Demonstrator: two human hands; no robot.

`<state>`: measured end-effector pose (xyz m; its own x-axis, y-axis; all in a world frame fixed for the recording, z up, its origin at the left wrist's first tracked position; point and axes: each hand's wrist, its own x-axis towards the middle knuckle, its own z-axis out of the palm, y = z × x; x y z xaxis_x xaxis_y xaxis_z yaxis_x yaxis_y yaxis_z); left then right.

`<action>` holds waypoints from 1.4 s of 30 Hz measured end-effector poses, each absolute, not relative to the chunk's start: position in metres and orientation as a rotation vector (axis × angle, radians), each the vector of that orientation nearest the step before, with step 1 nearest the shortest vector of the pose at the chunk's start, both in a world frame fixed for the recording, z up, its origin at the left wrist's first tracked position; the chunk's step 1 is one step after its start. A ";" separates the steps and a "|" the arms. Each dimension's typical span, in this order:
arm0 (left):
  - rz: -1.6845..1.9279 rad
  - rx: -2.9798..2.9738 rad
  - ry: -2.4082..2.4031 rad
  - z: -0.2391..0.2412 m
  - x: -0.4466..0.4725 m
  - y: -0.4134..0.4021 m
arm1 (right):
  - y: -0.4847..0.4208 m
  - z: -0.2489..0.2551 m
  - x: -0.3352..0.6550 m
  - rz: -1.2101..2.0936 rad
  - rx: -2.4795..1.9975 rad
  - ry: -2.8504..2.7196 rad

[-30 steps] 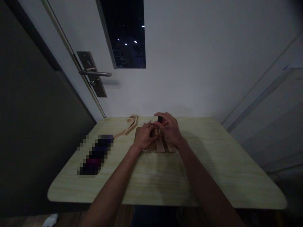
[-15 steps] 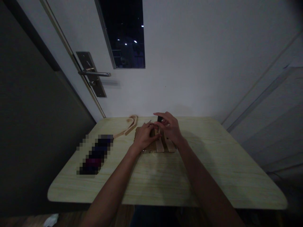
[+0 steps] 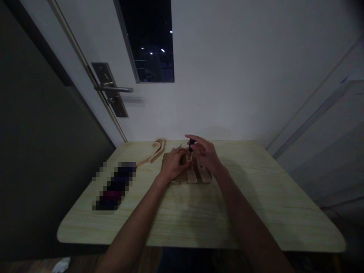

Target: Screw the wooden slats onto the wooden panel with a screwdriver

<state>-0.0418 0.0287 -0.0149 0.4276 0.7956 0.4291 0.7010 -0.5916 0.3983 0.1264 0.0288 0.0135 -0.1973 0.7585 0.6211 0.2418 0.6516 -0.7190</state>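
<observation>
Both my hands work over a small wooden assembly (image 3: 196, 175) of pale slats on a brown board near the table's far middle. My left hand (image 3: 173, 163) presses down on the slats with its fingers bent. My right hand (image 3: 205, 154) pinches a small dark tool (image 3: 192, 144) held upright over the slats, right next to the left fingertips. Whatever sits under the tool's tip is hidden.
The pale wood-grain table (image 3: 199, 216) stands against a white door with a metal lever handle (image 3: 113, 89) and a dark glass panel (image 3: 149, 40). Curved wooden pieces (image 3: 155, 151) lie at the far left. A pixelated dark object (image 3: 115, 185) lies on the left side.
My right hand has shifted very slightly over the slats with the dark tool in it. My left hand stays put.
</observation>
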 end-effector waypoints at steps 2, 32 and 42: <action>0.897 2.518 1.329 -0.015 -0.042 0.029 | 0.031 0.013 0.125 0.509 -0.852 -1.714; 0.843 2.500 1.357 -0.010 -0.040 0.026 | 0.027 0.007 0.124 0.409 -0.913 -1.704; 0.888 2.497 1.326 -0.014 -0.041 0.029 | 0.020 0.011 0.121 0.628 -0.828 -1.700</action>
<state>-0.0407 0.0285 -0.0141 0.4244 0.8014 0.4215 0.6950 -0.5867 0.4157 0.1211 0.0203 0.0107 -0.1664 0.7874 0.5936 0.2121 0.6165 -0.7583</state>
